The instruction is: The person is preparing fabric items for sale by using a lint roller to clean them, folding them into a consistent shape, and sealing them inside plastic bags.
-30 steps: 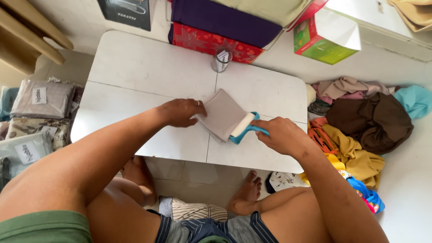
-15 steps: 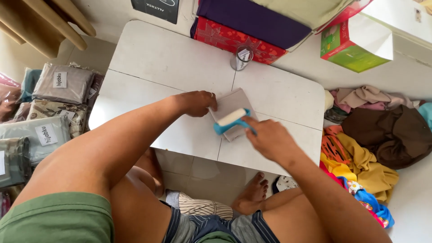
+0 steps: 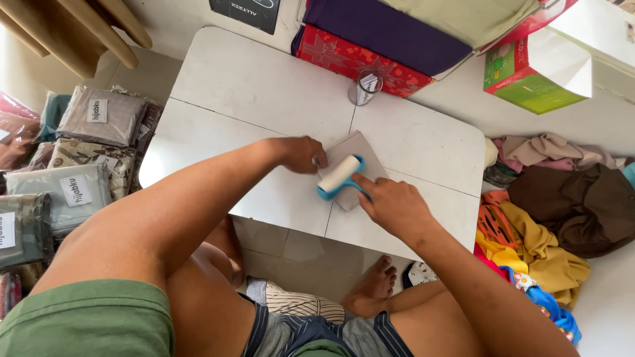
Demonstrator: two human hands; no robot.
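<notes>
A person seated on the floor works a lint roller across a small grey folded cloth lying near the middle of a low white table. The left hand presses down on the cloth's left edge, fingers curled over it to pin it flat. The right hand grips the roller's blue handle, with the white drum lying across the cloth's near half. Judging from the drum's position, the rolling is mid-pass: the far corner of the cloth shows bare beyond the drum, and the cloth is not yet packed.

A small clear jar stands just beyond the cloth at the table's far edge, close enough to be knocked by a long stroke. Behind it sit a red patterned box with purple fabric on top, and a green and white carton. Bagged cloths are stacked on the floor to the left; loose clothes in brown, yellow and pink are heaped to the right. The tabletop around the cloth itself carries nothing else that would hamper the roller.
</notes>
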